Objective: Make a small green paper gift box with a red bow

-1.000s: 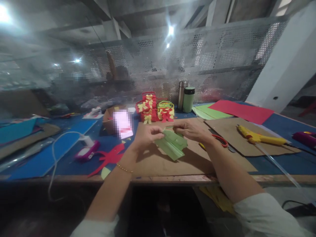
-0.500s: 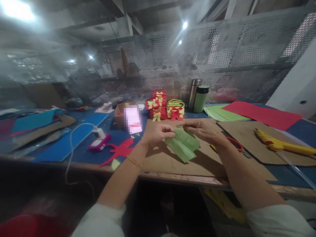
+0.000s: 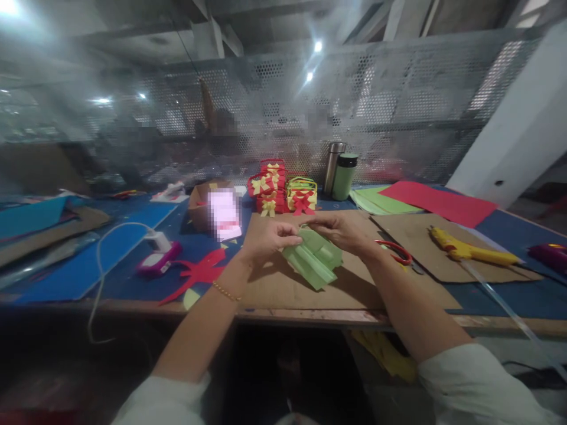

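Note:
A folded piece of light green paper hangs above a brown cardboard sheet, creased into panels. My left hand pinches its upper left edge between thumb and fingers. At its upper right edge my right hand is closed, fingertips curled on the paper; a thin green strip shows between the two hands. Red-handled scissors lie partly hidden behind my right forearm. Small red gift baskets with yellow bows and a yellow one with a red bow stand beyond my hands.
A yellow glue gun rests on cardboard at the right. Red paper, green paper sheets and two flasks stand or lie at the back. On the left are a lit phone, a purple power adapter and red paper cutouts.
The view has turned slightly right, so the whole bench appears shifted left. Both hands keep their hold on the green paper, which looks almost the same.

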The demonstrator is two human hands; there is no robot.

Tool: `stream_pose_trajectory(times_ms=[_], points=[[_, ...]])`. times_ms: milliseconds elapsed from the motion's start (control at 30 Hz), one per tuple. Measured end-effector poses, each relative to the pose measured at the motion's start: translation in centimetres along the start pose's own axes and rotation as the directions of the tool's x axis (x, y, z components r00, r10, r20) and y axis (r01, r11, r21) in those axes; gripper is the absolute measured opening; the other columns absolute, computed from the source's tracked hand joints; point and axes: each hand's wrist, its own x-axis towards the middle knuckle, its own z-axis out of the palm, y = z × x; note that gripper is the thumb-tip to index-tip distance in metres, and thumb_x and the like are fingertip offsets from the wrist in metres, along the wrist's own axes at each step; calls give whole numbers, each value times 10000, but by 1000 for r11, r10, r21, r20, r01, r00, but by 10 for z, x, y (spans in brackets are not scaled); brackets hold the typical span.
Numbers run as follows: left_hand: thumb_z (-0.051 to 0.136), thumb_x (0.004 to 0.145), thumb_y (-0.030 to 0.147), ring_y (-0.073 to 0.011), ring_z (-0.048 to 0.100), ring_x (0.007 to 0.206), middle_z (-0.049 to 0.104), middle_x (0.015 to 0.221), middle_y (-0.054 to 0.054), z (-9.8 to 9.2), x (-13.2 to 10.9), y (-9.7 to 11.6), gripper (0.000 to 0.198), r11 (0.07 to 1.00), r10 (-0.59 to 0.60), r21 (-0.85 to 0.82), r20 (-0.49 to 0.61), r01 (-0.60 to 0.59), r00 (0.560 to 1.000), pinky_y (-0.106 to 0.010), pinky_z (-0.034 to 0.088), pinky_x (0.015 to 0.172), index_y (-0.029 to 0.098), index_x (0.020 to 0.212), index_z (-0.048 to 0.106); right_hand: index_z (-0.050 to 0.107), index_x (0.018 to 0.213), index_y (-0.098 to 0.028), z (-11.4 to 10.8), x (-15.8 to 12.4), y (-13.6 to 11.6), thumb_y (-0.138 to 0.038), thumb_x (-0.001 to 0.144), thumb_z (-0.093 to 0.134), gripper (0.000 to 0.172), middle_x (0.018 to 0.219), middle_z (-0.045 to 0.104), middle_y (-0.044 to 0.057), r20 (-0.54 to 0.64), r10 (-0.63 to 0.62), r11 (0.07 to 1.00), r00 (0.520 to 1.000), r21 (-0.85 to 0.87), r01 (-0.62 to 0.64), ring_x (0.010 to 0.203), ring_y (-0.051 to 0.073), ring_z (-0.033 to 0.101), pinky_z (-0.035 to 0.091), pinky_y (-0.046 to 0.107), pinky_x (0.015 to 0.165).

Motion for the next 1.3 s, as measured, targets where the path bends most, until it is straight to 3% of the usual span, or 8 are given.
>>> stream_pose_trajectory(times_ms=[167, 333, 433, 533, 700, 867, 1133, 1300], points=[[807, 700, 353, -118, 569, 647, 675, 698, -10, -7, 4, -4, 212, 998, 48, -19, -146, -51, 988, -254, 435, 629, 158, 720, 724, 780, 1103, -181, -5, 1, -2, -594, 937, 558, 497, 967, 761, 64, -156, 35, 999, 987, -11, -37, 895, 218, 656, 508, 309, 776], [853, 637, 380, -147, 642, 737, 723, 756, 0, -22, 13, -5, 300, 962, 141, -163, -386, -218, 912, -290, 517, 771, 179, 824, 731, 750, 1040, -147, -12, 5, 3, -695, 950, 483, 616, 934, 750, 111, -364, 180, 982, 914, 120, -145, 824, 196, 677, 529, 284, 695], [854, 623, 380, -154, 657, 759, 726, 763, 0, -30, 17, -4, 313, 948, 183, -142, -484, -283, 856, -284, 522, 766, 195, 829, 707, 733, 1092, -146, -10, 6, 3, -667, 964, 487, 590, 998, 759, 134, -338, 217, 964, 916, 223, -146, 856, 186, 692, 546, 281, 714], [850, 621, 372, -143, 652, 752, 720, 760, 4, -34, 19, -5, 308, 941, 204, -119, -546, -316, 813, -275, 520, 759, 197, 817, 689, 693, 1222, -167, -2, 7, 2, -601, 967, 520, 532, 1170, 733, 140, -303, 160, 964, 939, 252, -83, 990, 191, 685, 559, 304, 813], [879, 605, 383, -122, 636, 738, 724, 762, 16, -36, 22, -11, 318, 938, 221, -94, -582, -334, 783, -263, 517, 769, 196, 770, 682, 608, 1359, -172, 8, 13, 6, -459, 908, 612, 534, 1209, 707, 121, -363, 46, 988, 931, 152, 10, 1051, 199, 655, 524, 348, 927], [910, 593, 430, -141, 657, 761, 742, 770, 0, -33, 23, -15, 372, 941, 218, -100, -553, -324, 804, -283, 527, 782, 188, 790, 708, 695, 1046, -167, 11, 14, 3, -399, 889, 610, 292, 892, 691, 48, -345, -55, 997, 937, 26, 68, 838, 173, 617, 500, 291, 789], [976, 466, 349, -83, 571, 633, 681, 652, 40, -26, 23, -13, 393, 913, 107, -262, -585, -312, 804, -197, 467, 647, 169, 688, 706, 656, 883, -185, 14, 12, 3, -428, 900, 587, 253, 717, 573, -17, -420, -47, 999, 906, -26, 40, 681, 141, 503, 421, 271, 679], [957, 476, 281, -70, 566, 616, 690, 694, 44, -32, 24, -14, 358, 889, 60, -330, -603, -317, 796, -174, 436, 591, 182, 712, 707, 671, 1072, -162, 11, 13, 10, -488, 918, 580, 371, 869, 674, 37, -400, 60, 996, 914, 79, -31, 789, 166, 602, 493, 315, 768]])
